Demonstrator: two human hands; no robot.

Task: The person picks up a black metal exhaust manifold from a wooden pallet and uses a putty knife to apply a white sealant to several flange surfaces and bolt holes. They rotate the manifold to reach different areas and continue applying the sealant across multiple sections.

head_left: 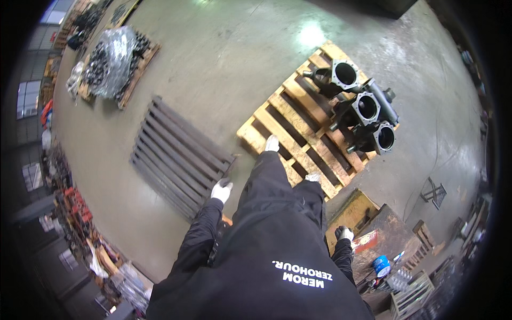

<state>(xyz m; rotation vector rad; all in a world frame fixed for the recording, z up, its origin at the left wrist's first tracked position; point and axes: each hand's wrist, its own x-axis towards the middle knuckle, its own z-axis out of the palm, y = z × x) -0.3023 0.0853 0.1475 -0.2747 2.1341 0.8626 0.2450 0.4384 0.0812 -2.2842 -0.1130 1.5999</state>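
My left hand [222,190], in a white glove with darker fingertips, hangs at my side with its fingers curled in. Nothing shows in it. In the picture it overlaps the near corner of a dark slatted pallet [181,146] on the floor; whether they touch is unclear. My right hand [344,233], gloved white and dark, hangs with bent fingers beside a wooden box [353,212], and no object is visible in it. Ahead of me lies a light wooden pallet [277,118], my feet at its near edge. Several black flanged pipe castings [368,106] stand on its right part.
At the far left, a pallet carries metal parts under clear plastic wrap [114,61]. To my right are a brown-topped bench [392,240], a blue roll [381,265] and a small dark metal stand [434,193]. Piled goods [77,205] line the left side.
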